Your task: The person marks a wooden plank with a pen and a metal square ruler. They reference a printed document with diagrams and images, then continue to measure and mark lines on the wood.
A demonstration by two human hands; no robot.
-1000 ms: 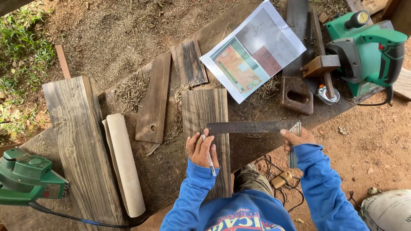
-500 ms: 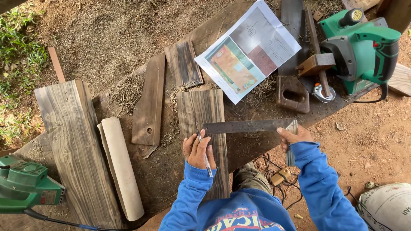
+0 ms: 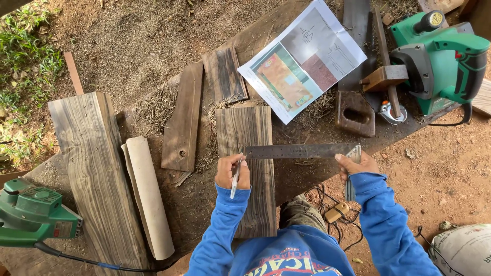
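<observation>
Left hand (image 3: 231,173) gripping a slim pen (image 3: 236,178) rests on the dark striped wooden board (image 3: 246,153), whose long axis crosses the steel square's blade (image 3: 295,151), steadied by the right hand (image 3: 356,166).

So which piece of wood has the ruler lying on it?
The striped board in the middle, under the metal ruler and the left hand. The other boards lie off to the left, untouched.

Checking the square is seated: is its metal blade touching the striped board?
Touching. The head view shows the blade lying flat across the striped board, no gap visible.
</observation>
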